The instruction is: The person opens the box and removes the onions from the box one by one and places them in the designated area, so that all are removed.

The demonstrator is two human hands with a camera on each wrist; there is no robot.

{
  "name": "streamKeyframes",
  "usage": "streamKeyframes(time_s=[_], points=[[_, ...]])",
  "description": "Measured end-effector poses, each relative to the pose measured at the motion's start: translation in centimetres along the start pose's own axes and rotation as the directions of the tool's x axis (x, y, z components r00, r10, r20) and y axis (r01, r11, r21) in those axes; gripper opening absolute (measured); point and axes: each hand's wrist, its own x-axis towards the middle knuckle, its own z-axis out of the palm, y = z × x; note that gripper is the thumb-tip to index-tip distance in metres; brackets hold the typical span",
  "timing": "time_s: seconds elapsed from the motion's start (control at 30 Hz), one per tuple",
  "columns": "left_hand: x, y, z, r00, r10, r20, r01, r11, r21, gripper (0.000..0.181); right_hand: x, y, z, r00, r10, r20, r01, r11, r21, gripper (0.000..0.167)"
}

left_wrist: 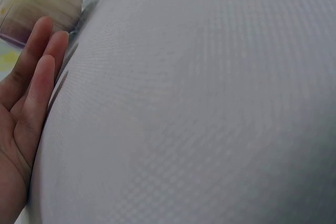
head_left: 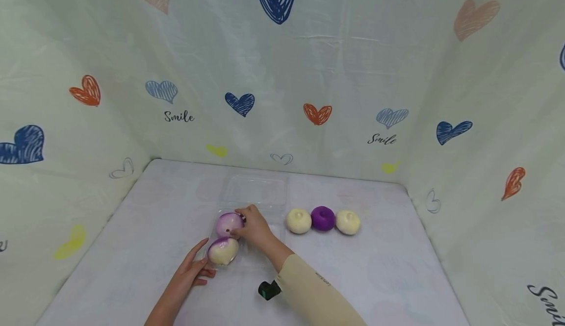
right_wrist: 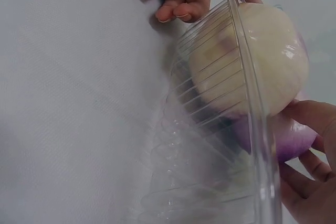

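Note:
A clear plastic box (right_wrist: 260,145) holds two rounded items side by side at its left end. The rear one is a pale purple bun-like piece (head_left: 228,224), gripped by my right hand (head_left: 256,229) between thumb and fingers. In front of it lies a cream piece with a purple top (head_left: 223,251), also seen in the right wrist view (right_wrist: 273,51). My left hand (head_left: 190,272) has its fingers extended and touches the box's front left side. In the left wrist view, the left hand's fingers (left_wrist: 39,82) are nearly straight beside the box.
To the right of the box stand a cream piece (head_left: 298,221), a purple piece (head_left: 323,218) and another cream piece (head_left: 348,222) in a row. The box's clear lid (head_left: 256,190) lies open behind. A small black object (head_left: 268,290) is near the right sleeve.

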Motion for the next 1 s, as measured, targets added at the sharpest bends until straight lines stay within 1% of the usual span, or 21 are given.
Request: streamKeyframes(time_s=[0.13, 0.33, 0.5, 0.6, 0.9, 1.0], points=[[0.0, 0.0, 0.1, 1.000, -0.001, -0.006, 0.001, 1.000, 0.006, 0.057, 0.0, 0.2, 0.0, 1.000, 0.013, 0.006, -0.014, 0.999, 0.029, 0.055], [0.1, 0.0, 0.1, 1.000, -0.001, 0.009, 0.001, 1.000, 0.001, 0.057, -0.1, 0.3, -0.2, 0.999, 0.016, 0.032, -0.019, 0.996, 0.090, 0.055], [0.2, 0.1, 0.2, 1.000, -0.003, 0.018, 0.003, 1.000, 0.001, 0.057, -0.3, 0.5, -0.4, 0.998, 0.052, 0.043, -0.057, 0.990, 0.132, 0.052], [0.2, 0.1, 0.3, 1.000, 0.009, 0.018, -0.009, 1.000, 0.009, 0.057, -0.5, 0.6, -0.7, 0.997, 0.056, 0.043, -0.062, 0.989, 0.133, 0.050], [0.1, 0.0, -0.1, 1.000, 0.013, 0.026, -0.014, 1.000, 0.012, 0.059, -1.0, 1.5, -1.8, 1.000, 0.019, 0.022, -0.021, 0.992, 0.123, 0.052], [0.0, 0.0, -0.1, 1.000, -0.007, 0.016, 0.006, 1.000, 0.010, 0.058, -1.1, 1.5, -2.2, 1.000, 0.015, 0.012, -0.016, 0.993, 0.119, 0.052]])
